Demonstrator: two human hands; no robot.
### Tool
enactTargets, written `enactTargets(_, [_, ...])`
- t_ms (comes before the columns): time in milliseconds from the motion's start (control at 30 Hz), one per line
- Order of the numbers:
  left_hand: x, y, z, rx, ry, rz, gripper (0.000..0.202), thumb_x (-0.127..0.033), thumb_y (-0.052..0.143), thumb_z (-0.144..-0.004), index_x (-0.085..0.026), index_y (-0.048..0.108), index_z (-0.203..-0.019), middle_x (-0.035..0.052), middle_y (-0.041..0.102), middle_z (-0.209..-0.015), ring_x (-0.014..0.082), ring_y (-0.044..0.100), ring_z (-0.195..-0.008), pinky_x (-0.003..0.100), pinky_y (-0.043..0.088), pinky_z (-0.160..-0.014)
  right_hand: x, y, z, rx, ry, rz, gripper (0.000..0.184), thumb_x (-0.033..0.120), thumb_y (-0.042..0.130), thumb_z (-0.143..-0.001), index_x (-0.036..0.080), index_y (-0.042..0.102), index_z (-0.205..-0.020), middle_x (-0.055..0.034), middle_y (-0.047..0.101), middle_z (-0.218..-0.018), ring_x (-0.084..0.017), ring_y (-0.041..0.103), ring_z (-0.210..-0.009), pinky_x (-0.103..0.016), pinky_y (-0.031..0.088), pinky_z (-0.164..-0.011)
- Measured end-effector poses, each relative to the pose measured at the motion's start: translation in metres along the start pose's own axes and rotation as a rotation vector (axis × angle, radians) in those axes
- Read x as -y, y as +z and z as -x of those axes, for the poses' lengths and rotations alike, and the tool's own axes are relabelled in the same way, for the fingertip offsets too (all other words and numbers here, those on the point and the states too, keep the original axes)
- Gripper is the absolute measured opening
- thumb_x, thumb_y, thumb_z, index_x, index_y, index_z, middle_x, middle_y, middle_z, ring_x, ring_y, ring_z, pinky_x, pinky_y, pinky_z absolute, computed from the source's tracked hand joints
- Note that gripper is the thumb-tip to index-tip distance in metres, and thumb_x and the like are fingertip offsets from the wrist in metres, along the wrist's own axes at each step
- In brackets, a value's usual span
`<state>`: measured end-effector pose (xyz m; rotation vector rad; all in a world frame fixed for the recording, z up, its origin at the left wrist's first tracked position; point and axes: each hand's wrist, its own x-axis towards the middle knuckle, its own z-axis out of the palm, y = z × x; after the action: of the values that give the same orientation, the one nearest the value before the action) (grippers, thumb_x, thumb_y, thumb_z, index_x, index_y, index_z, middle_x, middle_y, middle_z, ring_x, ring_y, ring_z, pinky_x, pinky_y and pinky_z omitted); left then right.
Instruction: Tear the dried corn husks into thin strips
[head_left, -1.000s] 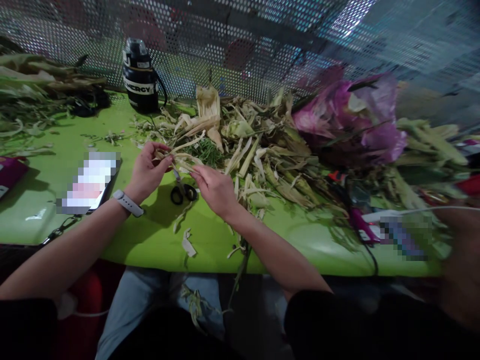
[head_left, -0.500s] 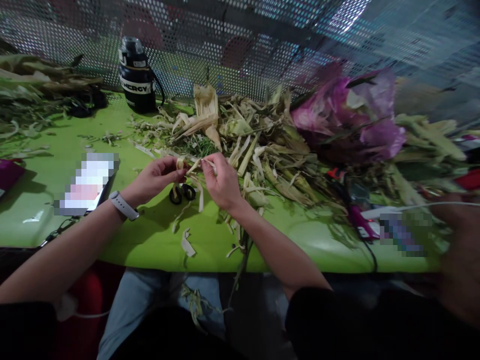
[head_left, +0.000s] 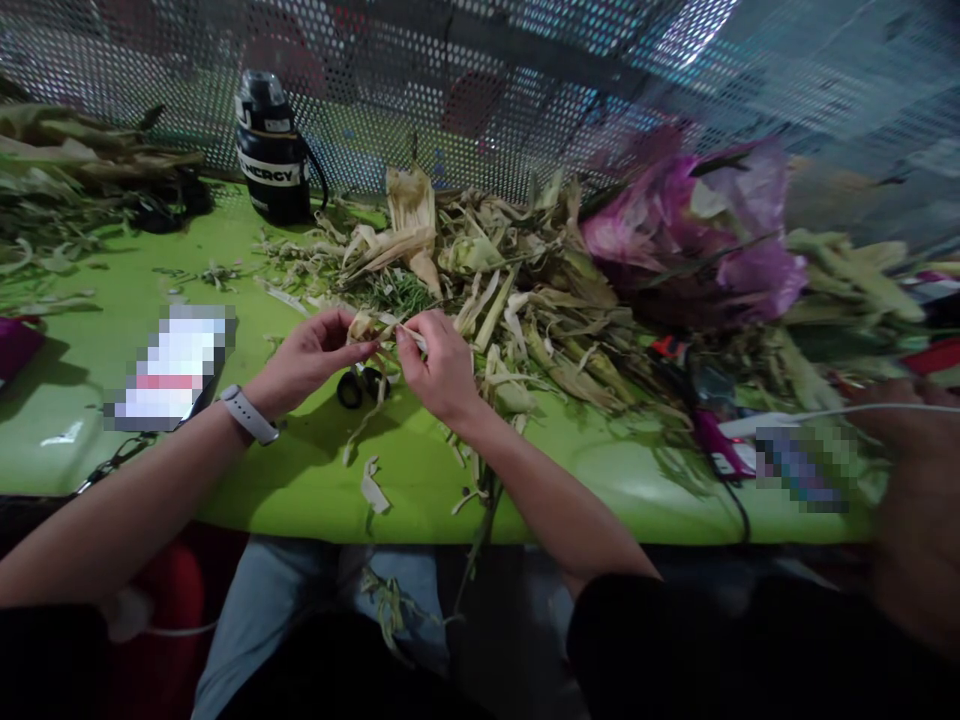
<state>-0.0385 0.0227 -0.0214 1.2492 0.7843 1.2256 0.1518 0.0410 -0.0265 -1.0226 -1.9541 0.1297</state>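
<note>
While a grey perforated panel [head_left: 360,60] rises beyond the left hand [head_left: 322,355] and the right hand [head_left: 441,368], a glossy, bright green tabletop [head_left: 285,480] runs beneath both and out to either side. A tangled heap of corn husks [head_left: 577,330], some greenish and some dry and tan, spreads ahead of the fingers and away past the right hand. A smaller leafy pile [head_left: 75,150] lies well beyond the left hand. Far to the right of the right hand, another person's forearm [head_left: 919,500] reaches over the table edge.

Among the husks, ahead and to the right of the right hand, sits a crumpled pink plastic bag [head_left: 697,235]; what it holds cannot be told. A black drink bottle [head_left: 274,170] with a clear cap and pale band stands upright beyond the left hand, its dark body hiding any contents. To the left of that hand lies a lit phone [head_left: 169,370].

Both hands are nearly closed, thumbs against fingers, pinching a pale corn-husk strip [head_left: 364,325] between them above the tabletop. Black-handled scissors [head_left: 349,391] lie just below the left fingertips. On the near side of the hands are loose husk scraps [head_left: 375,488].
</note>
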Motion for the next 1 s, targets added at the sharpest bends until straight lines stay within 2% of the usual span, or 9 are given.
enactTargets(200, [0.000,-0.003,-0.004,-0.111,0.000,0.088,0.028,-0.025,0.090,-0.065,-0.015,0.067,-0.080,0.0001,0.069,-0.081,0.0101,0.063,-0.074,0.024,0.052,-0.074,-0.004,-0.004,-0.004,0.171,0.294,-0.240,0.029,0.048,0.052,-0.095,0.022,0.050,-0.082,-0.0008,0.056,-0.071,-0.015,0.055,-0.061,-0.030,0.045,-0.058])
enactTargets(300, [-0.004,-0.003,-0.006,-0.187,-0.032,0.156,0.030,-0.022,0.092,-0.061,-0.015,0.066,-0.075,-0.0002,0.070,-0.079,0.0086,0.062,-0.070,0.020,0.049,-0.066,-0.011,-0.002,-0.007,0.257,0.502,-0.470,0.038,0.060,0.056,-0.090,0.023,0.051,-0.101,0.0020,0.056,-0.070,-0.011,0.052,-0.048,-0.027,0.042,-0.045])
enactTargets(367, [-0.006,-0.005,-0.007,-0.246,-0.062,0.169,0.029,-0.023,0.092,-0.062,-0.014,0.067,-0.073,-0.0002,0.069,-0.075,0.0063,0.058,-0.063,0.018,0.044,-0.058,-0.012,-0.004,-0.009,0.246,0.554,-0.592,0.052,0.063,0.058,-0.088,0.024,0.046,-0.120,0.0015,0.059,-0.073,-0.011,0.052,-0.047,-0.026,0.043,-0.042])
enactTargets(500, [-0.006,-0.012,-0.010,-0.332,-0.100,0.189,0.026,-0.019,0.089,-0.063,-0.013,0.066,-0.070,-0.0007,0.066,-0.068,0.0039,0.052,-0.055,0.016,0.037,-0.049,-0.004,-0.016,-0.011,0.196,0.397,-0.704,0.068,0.061,0.056,-0.090,0.028,0.032,-0.144,-0.0021,0.064,-0.088,-0.012,0.057,-0.056,-0.027,0.051,-0.048])
enactTargets(600, [-0.006,-0.013,-0.010,-0.315,-0.120,0.229,0.025,-0.016,0.088,-0.064,-0.012,0.064,-0.070,-0.0004,0.066,-0.070,0.0041,0.054,-0.057,0.016,0.038,-0.051,0.002,-0.021,-0.008,0.217,0.180,-0.718,0.072,0.056,0.066,-0.085,0.032,0.036,-0.146,-0.0056,0.064,-0.108,-0.016,0.065,-0.078,-0.031,0.059,-0.066])
enactTargets(667, [-0.007,-0.011,-0.009,-0.275,-0.138,0.237,0.026,-0.017,0.088,-0.064,-0.013,0.063,-0.069,-0.0006,0.066,-0.070,0.0040,0.053,-0.057,0.016,0.038,-0.051,0.003,-0.021,-0.006,0.267,0.036,-0.725,0.065,0.050,0.071,-0.083,0.031,0.047,-0.140,-0.0064,0.062,-0.118,-0.017,0.066,-0.089,-0.034,0.060,-0.077])
enactTargets(767, [-0.005,-0.009,-0.007,-0.234,-0.170,0.211,0.031,-0.019,0.089,-0.062,-0.013,0.060,-0.067,-0.0005,0.066,-0.070,0.0045,0.053,-0.056,0.017,0.037,-0.050,0.002,-0.017,-0.005,0.225,-0.116,-0.674,0.032,0.039,0.068,-0.088,0.029,0.065,-0.119,-0.0047,0.064,-0.107,-0.017,0.064,-0.091,-0.036,0.058,-0.081])
enactTargets(867, [-0.002,-0.007,-0.006,-0.195,-0.188,0.142,0.032,-0.023,0.090,-0.061,-0.013,0.062,-0.072,0.0007,0.067,-0.072,0.0061,0.056,-0.060,0.019,0.040,-0.055,0.005,-0.017,-0.006,0.094,-0.126,-0.579,0.013,0.037,0.064,-0.092,0.027,0.072,-0.096,-0.0039,0.062,-0.094,-0.017,0.061,-0.092,-0.036,0.055,-0.080])
enactTargets(1000, [0.000,-0.002,-0.003,-0.114,-0.130,0.045,0.035,-0.026,0.089,-0.065,-0.013,0.064,-0.086,0.0007,0.067,-0.079,0.0099,0.062,-0.069,0.024,0.050,-0.067,0.015,-0.021,-0.007,0.163,0.065,-0.619,0.032,0.048,0.062,-0.091,0.021,0.065,-0.077,-0.0039,0.062,-0.088,-0.015,0.060,-0.080,-0.029,0.049,-0.068])
